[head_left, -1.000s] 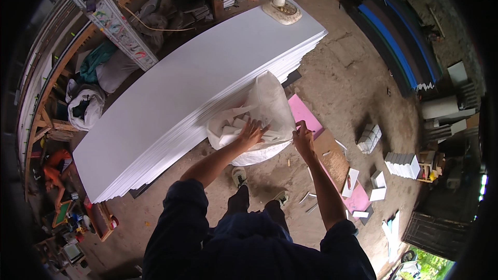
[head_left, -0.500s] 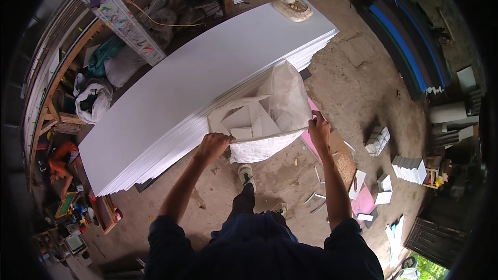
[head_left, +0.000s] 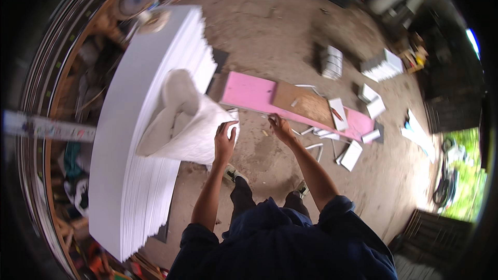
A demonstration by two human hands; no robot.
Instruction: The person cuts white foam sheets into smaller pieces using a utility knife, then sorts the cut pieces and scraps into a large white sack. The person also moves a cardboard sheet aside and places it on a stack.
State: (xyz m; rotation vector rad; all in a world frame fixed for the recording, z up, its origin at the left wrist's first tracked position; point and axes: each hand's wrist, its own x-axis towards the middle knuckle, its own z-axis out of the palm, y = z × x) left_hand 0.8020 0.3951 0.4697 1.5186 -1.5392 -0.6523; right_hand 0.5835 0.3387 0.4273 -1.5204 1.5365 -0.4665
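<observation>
A white woven sack (head_left: 194,132) leans against the tall stack of white sheets (head_left: 137,119), its mouth gaping toward the left. Shadow hides most of what lies inside it. My left hand (head_left: 225,139) is at the sack's right side, fingers apart and bent, not gripping it; whether the fingertips touch the cloth I cannot tell. My right hand (head_left: 281,128) hovers over the floor just short of the pink board (head_left: 249,88), its fingers loosely bent and slightly blurred, with nothing visible in them.
On the pink board lie a brown panel (head_left: 303,102) and a white piece with a red tool (head_left: 337,114). White offcuts (head_left: 350,155) are scattered nearby. Farther right stand a tied white bundle (head_left: 332,62) and a small stack of white panels (head_left: 383,66). A ladder-like metal beam (head_left: 49,127) juts in at left.
Both hands have let go of the sack's rim, and the sack now leans on the sheet stack. My view has swung to the right, bringing the pink board ahead of me.
</observation>
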